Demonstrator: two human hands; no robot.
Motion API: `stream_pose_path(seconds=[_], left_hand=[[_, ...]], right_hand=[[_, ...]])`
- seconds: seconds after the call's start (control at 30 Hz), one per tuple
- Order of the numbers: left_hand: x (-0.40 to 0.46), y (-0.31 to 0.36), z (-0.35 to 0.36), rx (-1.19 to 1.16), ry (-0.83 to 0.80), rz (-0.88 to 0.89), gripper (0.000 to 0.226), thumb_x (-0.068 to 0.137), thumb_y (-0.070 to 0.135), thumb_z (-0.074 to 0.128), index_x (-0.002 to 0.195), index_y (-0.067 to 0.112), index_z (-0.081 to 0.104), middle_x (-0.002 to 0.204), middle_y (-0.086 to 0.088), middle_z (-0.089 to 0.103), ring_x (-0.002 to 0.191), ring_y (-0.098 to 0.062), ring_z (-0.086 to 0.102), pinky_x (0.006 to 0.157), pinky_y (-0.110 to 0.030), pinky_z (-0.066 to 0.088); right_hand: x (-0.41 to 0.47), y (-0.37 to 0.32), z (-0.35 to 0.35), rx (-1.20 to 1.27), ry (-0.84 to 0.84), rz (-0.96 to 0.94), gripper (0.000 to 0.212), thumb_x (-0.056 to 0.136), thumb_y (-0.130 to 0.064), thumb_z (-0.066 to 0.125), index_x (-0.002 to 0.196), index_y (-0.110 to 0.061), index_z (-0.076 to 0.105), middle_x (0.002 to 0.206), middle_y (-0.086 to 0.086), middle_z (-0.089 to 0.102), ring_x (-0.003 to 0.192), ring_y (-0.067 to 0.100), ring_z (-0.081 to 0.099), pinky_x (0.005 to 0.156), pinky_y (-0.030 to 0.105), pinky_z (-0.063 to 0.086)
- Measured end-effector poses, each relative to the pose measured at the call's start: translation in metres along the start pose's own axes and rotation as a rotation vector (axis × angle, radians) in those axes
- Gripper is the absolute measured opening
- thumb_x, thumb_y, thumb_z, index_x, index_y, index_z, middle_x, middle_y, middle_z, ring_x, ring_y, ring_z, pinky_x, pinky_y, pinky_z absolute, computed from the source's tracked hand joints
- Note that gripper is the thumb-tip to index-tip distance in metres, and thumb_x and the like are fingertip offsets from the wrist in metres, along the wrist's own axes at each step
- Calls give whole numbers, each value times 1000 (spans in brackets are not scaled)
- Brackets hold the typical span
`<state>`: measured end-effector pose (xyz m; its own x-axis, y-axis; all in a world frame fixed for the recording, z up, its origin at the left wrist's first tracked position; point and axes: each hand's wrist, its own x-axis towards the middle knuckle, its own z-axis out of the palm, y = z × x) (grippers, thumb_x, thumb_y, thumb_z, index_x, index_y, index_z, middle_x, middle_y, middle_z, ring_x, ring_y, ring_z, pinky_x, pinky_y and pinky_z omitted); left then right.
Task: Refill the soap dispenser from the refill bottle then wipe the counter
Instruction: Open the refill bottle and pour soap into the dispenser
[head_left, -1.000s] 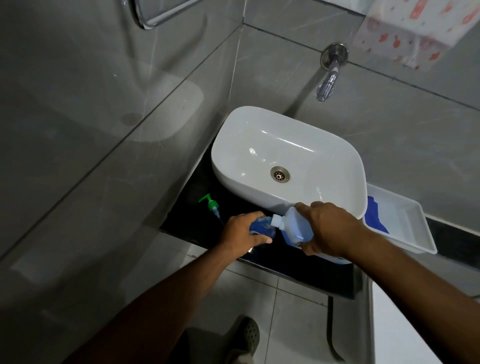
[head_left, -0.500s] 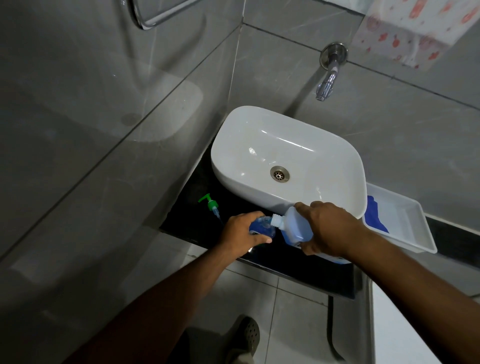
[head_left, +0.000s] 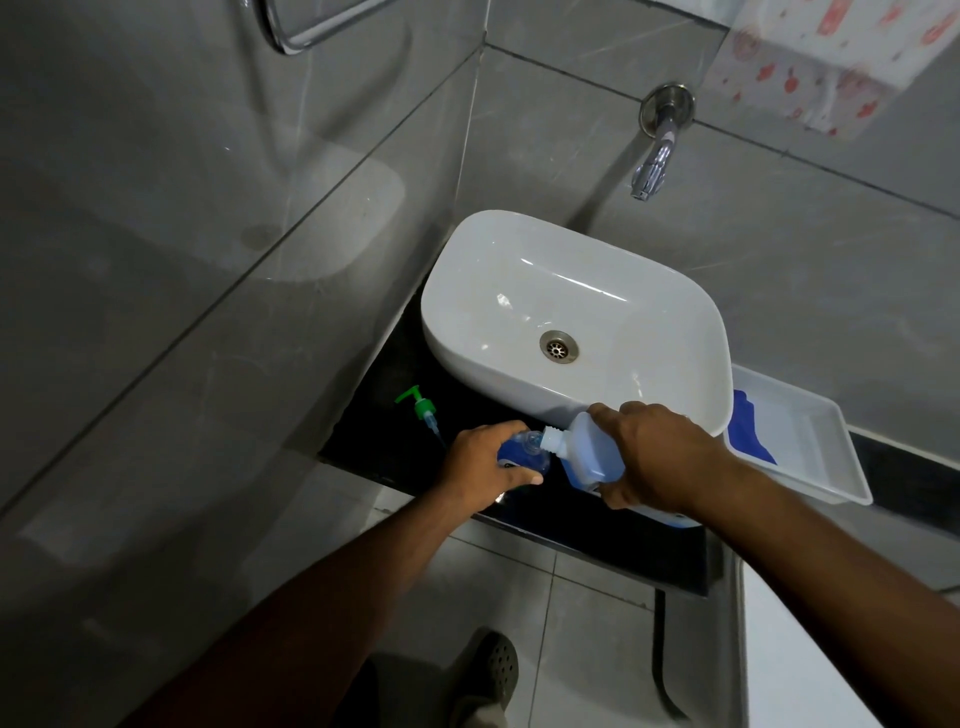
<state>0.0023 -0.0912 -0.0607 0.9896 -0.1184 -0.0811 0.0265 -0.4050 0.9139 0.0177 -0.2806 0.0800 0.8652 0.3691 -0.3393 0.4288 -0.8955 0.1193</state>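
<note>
— Soap dispenser (head_left: 522, 457): where?
— On the black table (head_left: 395, 441), wrapped in the left hand (head_left: 483, 465) grip.
— Refill bottle (head_left: 587, 452)?
— Tipped, held in the right hand (head_left: 657, 457) grip, spout at the dispenser's mouth.

Both forearms are showing bare up to the frame's near edge, with no sleeves, and both hands (head_left: 488, 462) are going ungloved. The person is wearing a dark perforated clog (head_left: 491, 670).

Basin (head_left: 519, 270) – glossy white ceramic; tap (head_left: 652, 166) – shiny metal; counter (head_left: 395, 431) – polished black stone.
</note>
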Motion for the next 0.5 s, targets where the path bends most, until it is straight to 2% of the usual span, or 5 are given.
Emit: stream_pose_path(seconds=[0.33, 0.5], left_hand=[[0, 2, 0, -3, -6, -12, 50, 64, 27, 87, 109, 21, 65, 103, 2, 68, 91, -12, 66, 82, -26, 56], [0, 2, -1, -11, 6, -6, 49, 62, 27, 88, 105, 21, 66, 97, 2, 69, 85, -11, 66, 78, -23, 56]], right_hand=[[2, 0, 0, -1, -8, 8, 97, 63, -47, 79, 143, -24, 28, 122, 6, 58, 106, 25, 57, 91, 41, 51], [2, 0, 0, -1, -3, 1, 97, 62, -46, 79, 142, -24, 29, 121, 6, 58, 105, 26, 57, 91, 43, 51]])
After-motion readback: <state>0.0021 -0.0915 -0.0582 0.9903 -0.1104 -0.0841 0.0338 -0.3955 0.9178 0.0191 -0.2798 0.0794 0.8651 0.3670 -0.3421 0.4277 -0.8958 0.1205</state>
